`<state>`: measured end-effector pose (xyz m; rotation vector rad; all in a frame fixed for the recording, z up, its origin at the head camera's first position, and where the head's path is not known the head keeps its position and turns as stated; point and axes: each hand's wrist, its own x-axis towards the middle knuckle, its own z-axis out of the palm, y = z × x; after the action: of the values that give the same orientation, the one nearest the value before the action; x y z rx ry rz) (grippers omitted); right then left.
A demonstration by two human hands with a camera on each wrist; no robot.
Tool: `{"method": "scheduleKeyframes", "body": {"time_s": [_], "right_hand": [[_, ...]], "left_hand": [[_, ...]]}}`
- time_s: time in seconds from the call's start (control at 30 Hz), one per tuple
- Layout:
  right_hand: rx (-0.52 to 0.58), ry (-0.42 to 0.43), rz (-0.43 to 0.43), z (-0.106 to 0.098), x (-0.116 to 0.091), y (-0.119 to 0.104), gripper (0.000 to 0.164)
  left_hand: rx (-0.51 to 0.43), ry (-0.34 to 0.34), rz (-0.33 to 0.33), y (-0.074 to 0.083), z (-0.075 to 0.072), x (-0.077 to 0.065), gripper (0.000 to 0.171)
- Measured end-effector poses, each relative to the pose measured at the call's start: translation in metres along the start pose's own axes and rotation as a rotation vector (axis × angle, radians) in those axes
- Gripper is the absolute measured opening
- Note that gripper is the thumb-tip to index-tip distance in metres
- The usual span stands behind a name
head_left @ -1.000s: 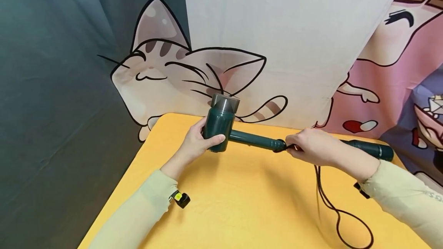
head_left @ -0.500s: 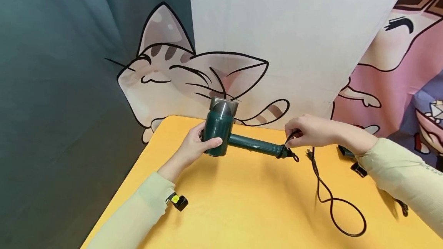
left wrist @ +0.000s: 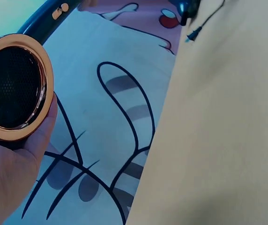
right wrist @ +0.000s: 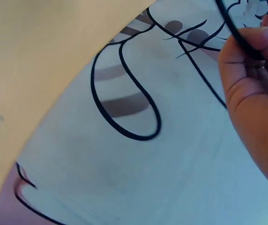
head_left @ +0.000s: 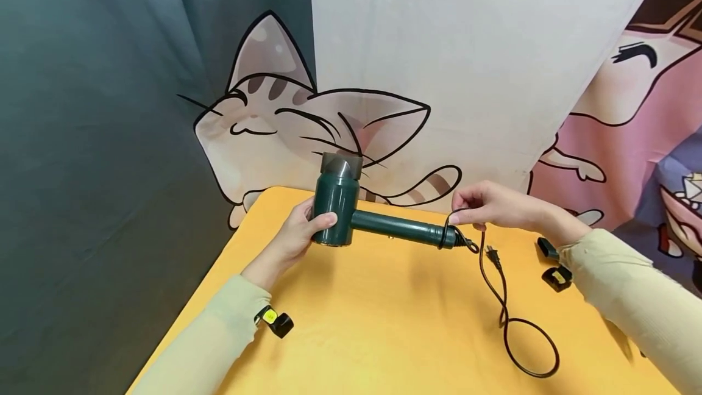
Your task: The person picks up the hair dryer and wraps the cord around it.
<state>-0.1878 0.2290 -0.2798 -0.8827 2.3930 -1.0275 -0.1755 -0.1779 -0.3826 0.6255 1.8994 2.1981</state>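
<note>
Left hand (head_left: pixel 298 238) grips the barrel of the dark green plastic hair dryer (head_left: pixel 351 212), held just above the yellow worktop (head_left: pixel 384 322) with its handle pointing toward the right hand (head_left: pixel 490 206). Right hand pinches the thin black power cord (head_left: pixel 507 316) where it leaves the handle end. The rest of the cord drops to the worktop in a loop, its black two-pin plug (head_left: pixel 492 255) near the handle end.

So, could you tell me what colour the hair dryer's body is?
Dark green; the hair dryer shows best in the head view.
</note>
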Motion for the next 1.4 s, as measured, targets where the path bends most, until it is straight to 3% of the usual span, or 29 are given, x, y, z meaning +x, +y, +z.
{"method": "scheduleKeyframes", "body": {"time_s": [0.17,0.37,0.53,0.67,0.97,1.23,1.4], "right_hand": [[0.210,-0.018,-0.032,0.007,0.000,0.022,0.015],[0.413,-0.043,-0.092,0.019,0.003,0.042,0.019],[0.629,-0.046,-0.095,0.038,0.006,0.058,0.026],[0.787,-0.030,-0.149,0.056,0.007,0.065,0.029],[0.980,0.033,-0.187,0.094,0.013,0.072,0.044],[1.006,0.070,-0.102,0.122,0.012,0.068,0.042],[0.864,0.174,-0.051,0.134,0.007,0.065,0.039]], "left_hand": [[-0.033,0.013,-0.007,0.000,0.003,0.000,0.076],[-0.049,0.048,0.002,-0.002,0.005,0.004,0.071],[-0.062,0.081,0.006,-0.002,0.008,0.007,0.067],[-0.070,0.109,0.005,-0.002,0.011,0.010,0.066],[-0.076,0.199,-0.021,0.000,0.024,0.018,0.059],[-0.075,0.266,-0.032,0.000,0.029,0.027,0.055],[-0.034,0.276,-0.032,-0.004,0.027,0.029,0.052]]}}
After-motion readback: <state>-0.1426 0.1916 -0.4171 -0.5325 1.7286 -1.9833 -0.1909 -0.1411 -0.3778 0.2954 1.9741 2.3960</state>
